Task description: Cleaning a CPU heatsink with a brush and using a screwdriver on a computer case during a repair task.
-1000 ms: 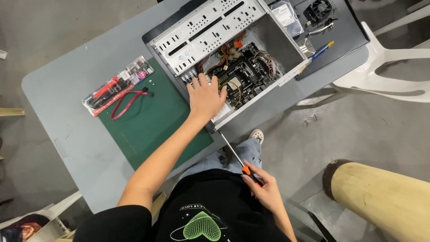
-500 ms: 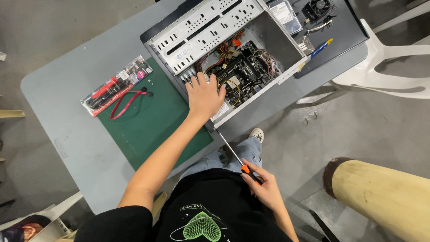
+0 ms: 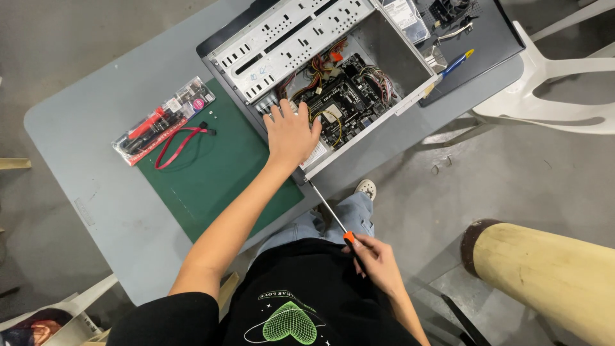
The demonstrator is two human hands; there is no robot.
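While the grey table [image 3: 83, 134] fills the left and centre of the frame, the open computer case [image 3: 301, 45] lies on its side at the upper centre, its sheet-metal walls stiff and probably heavy, with thin edges that look sharp; it is best gripped by the frame rails, not the circuit board [image 3: 349, 96] inside, which is fragile and crossed by soft wires. Left of the case lies a green mat [image 3: 211, 179] with a limp red cable [image 3: 179, 144]. At the case's lower edge the left hand [image 3: 291, 131] rests flat, fingers spread, gripping nothing. Lower right, over the lap, the right hand [image 3: 378, 263] is closed around a screwdriver [image 3: 333, 214] by its orange-tipped handle, the thin rigid shaft pointing up toward the case.
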